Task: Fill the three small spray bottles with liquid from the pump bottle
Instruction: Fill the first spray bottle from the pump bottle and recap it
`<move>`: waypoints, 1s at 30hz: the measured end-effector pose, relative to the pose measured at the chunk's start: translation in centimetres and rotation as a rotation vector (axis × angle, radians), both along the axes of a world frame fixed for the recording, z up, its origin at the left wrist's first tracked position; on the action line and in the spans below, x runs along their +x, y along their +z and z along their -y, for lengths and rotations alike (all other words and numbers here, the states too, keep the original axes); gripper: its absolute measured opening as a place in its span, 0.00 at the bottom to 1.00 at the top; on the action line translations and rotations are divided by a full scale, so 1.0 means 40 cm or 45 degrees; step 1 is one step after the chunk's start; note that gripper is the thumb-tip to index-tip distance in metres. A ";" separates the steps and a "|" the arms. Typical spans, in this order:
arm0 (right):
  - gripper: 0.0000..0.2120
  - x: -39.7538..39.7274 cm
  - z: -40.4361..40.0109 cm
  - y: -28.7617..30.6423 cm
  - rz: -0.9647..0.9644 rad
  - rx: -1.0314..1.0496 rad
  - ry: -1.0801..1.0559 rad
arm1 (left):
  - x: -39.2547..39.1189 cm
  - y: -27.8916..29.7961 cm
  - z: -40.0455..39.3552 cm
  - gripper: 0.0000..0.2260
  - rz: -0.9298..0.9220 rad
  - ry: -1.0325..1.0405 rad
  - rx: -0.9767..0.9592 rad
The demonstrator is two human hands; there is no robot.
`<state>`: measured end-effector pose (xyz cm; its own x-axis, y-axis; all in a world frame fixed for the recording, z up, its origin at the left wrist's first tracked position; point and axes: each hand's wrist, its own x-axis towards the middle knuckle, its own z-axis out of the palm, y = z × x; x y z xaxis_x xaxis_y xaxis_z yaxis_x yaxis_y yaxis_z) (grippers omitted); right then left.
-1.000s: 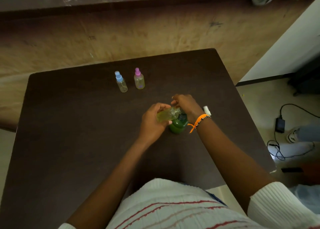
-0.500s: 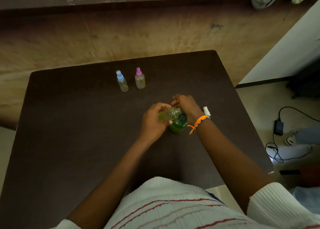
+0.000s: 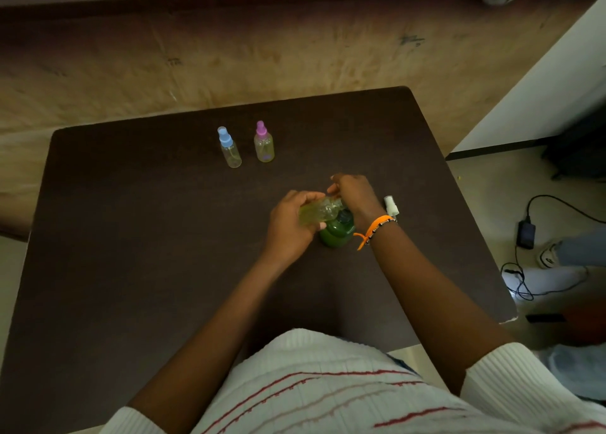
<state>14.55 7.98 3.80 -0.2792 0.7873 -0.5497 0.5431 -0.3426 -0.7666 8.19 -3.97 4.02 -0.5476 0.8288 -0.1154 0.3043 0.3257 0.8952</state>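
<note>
The left hand (image 3: 288,225) is holding the third bottle (image 3: 319,211) at the pump bottle (image 3: 336,233) while the right hand (image 3: 352,194) is pressing the pump, seemingly filling the last one, as the blue-capped (image 3: 229,148) and pink-capped (image 3: 264,143) bottles are standing capped, apparently done, and its white cap (image 3: 391,206) is lying beside.

Table (image 3: 131,237): I see dark brown.
Pump bottle (image 3: 336,233): green.
Spray bottles at 12 o'clock: blue cap (image 3: 225,137), pink cap (image 3: 261,128).
Bracelet (image 3: 373,227): orange.
Sweater (image 3: 328,384): white, red stripes.

— How many small spray bottles?
— Three: a blue-capped one (image 3: 229,148), a pink-capped one (image 3: 264,143), an uncapped one (image 3: 319,211).
— Pump bottles?
— One green pump bottle (image 3: 336,232). One loose white spray cap (image 3: 391,206) too.
</note>
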 end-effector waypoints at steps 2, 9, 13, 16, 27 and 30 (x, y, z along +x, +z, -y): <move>0.15 0.000 -0.004 0.006 -0.067 -0.161 0.064 | -0.001 0.001 0.002 0.20 0.001 -0.010 0.010; 0.15 0.005 -0.002 -0.008 0.082 0.159 0.047 | -0.001 -0.008 0.000 0.20 0.004 -0.007 -0.004; 0.14 0.005 -0.001 -0.013 0.110 0.226 0.060 | -0.002 -0.012 0.003 0.21 -0.014 -0.005 0.005; 0.13 0.000 -0.004 -0.008 0.060 0.116 0.070 | -0.002 -0.004 0.004 0.20 -0.014 -0.011 0.013; 0.16 0.008 -0.009 -0.009 0.178 0.163 0.124 | 0.000 -0.014 0.001 0.20 -0.008 -0.028 0.005; 0.17 0.008 -0.008 -0.011 0.200 0.201 0.121 | -0.001 -0.018 0.002 0.20 -0.027 -0.026 -0.006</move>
<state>14.85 8.29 3.36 -0.2766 0.8414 -0.4643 0.6842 -0.1669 -0.7100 8.17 -4.06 3.30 -0.5326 0.8394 -0.1083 0.3297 0.3235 0.8869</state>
